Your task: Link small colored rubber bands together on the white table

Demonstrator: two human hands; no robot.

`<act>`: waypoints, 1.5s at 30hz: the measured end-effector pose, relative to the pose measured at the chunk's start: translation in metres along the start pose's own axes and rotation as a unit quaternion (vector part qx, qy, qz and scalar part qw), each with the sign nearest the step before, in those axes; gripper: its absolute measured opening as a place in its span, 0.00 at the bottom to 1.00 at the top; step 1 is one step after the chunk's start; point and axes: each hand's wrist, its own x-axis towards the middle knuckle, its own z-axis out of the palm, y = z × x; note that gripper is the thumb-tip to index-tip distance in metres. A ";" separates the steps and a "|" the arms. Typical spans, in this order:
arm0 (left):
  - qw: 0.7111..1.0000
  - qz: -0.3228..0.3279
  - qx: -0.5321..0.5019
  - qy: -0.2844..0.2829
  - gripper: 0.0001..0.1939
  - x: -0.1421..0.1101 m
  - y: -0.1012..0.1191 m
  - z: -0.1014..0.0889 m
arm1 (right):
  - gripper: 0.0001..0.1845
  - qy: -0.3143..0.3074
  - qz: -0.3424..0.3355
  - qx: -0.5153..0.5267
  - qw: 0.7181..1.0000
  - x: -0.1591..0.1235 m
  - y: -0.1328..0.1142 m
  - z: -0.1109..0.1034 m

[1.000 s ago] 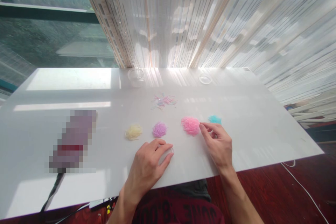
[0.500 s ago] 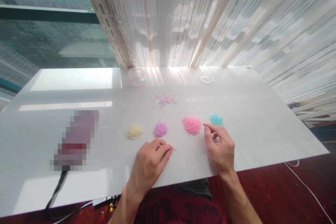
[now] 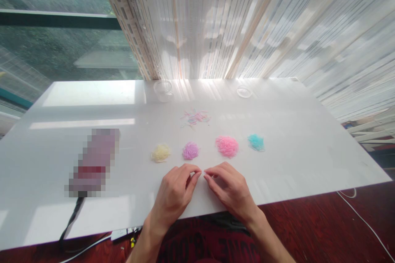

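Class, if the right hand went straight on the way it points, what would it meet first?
Probably the left hand, across a narrow gap; exact depth and anything tiny between them are unclear.

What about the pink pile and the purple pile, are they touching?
Apart. The head view shows a strip of white table between the pink pile and the purple pile.

A yellow pile (image 3: 161, 153), a purple pile (image 3: 190, 151), a pink pile (image 3: 227, 146) and a turquoise pile (image 3: 256, 142) colour the white table (image 3: 296, 164); the loose heap (image 3: 196, 118) mixes pink and blue. The floor (image 3: 308, 222) is dark red, the curtain (image 3: 200, 20) striped white and beige.
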 end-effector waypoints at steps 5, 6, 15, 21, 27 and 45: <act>0.999 -0.012 -0.029 0.011 0.05 0.000 0.002 -0.001 | 0.07 -0.004 0.015 0.023 1.000 0.003 0.000 -0.001; 0.999 -0.018 -0.035 0.011 0.04 0.000 0.002 -0.001 | 0.06 -0.005 0.021 0.030 0.999 0.003 0.001 -0.001; 0.998 -0.027 -0.059 0.000 0.05 -0.002 0.000 0.001 | 0.08 -0.020 0.039 0.046 0.998 0.003 0.003 -0.004; 0.998 -0.019 -0.062 -0.002 0.05 -0.001 0.001 0.000 | 0.07 -0.019 0.041 0.052 0.998 0.002 0.004 -0.004; 0.997 -0.018 -0.072 -0.003 0.05 -0.002 -0.001 0.000 | 0.07 -0.022 0.044 0.056 0.997 0.000 0.005 -0.004; 0.998 -0.030 -0.047 -0.009 0.06 -0.001 -0.001 0.000 | 0.09 -0.038 0.047 0.061 0.996 -0.001 0.007 -0.003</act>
